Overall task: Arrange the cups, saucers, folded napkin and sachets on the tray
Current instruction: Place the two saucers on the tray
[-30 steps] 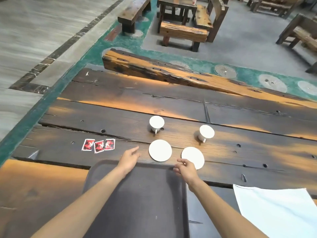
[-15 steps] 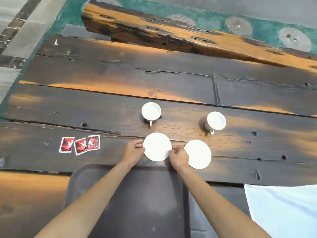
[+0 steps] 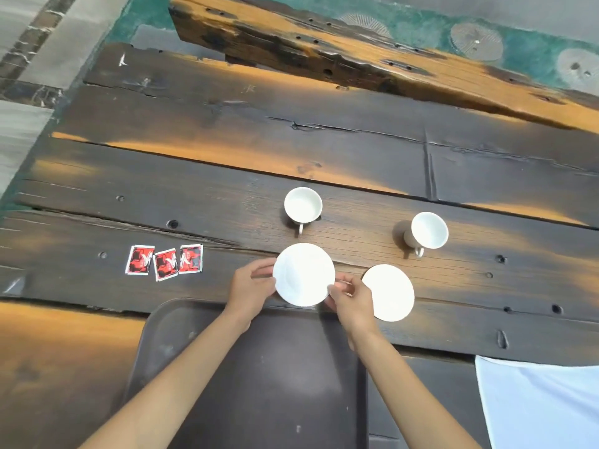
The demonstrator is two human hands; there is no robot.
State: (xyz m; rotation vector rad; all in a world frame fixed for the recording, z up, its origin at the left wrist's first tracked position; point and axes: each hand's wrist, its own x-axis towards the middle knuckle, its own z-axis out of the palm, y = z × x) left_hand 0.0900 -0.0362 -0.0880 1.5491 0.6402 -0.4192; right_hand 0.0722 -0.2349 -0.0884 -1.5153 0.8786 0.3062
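Since a moment ago both hands have gone from hovering at the tray's far edge to closing on the nearer saucer, and the camera has tipped further down. Nearest lies the dark tray point(image 3: 246, 377), bare, so nothing is yet arranged on it. To its right, at the frame's lower corner, sits the white napkin point(image 3: 544, 406). Just past the tray's far rim, the left hand point(image 3: 251, 291) and right hand point(image 3: 351, 301) pinch the left saucer point(image 3: 304, 274) by opposite edges, fingers point(image 3: 264, 270) curled on its rim; whether it has left the surface I cannot tell. The right saucer point(image 3: 389, 293) lies just beside, untouched. Well to the left, three red sachets point(image 3: 165, 262) sit in a row. Farther back stand the left cup point(image 3: 303, 205) and the right cup point(image 3: 428, 231), both upright and empty. By my reading this is the first placement; everything else remains to move.
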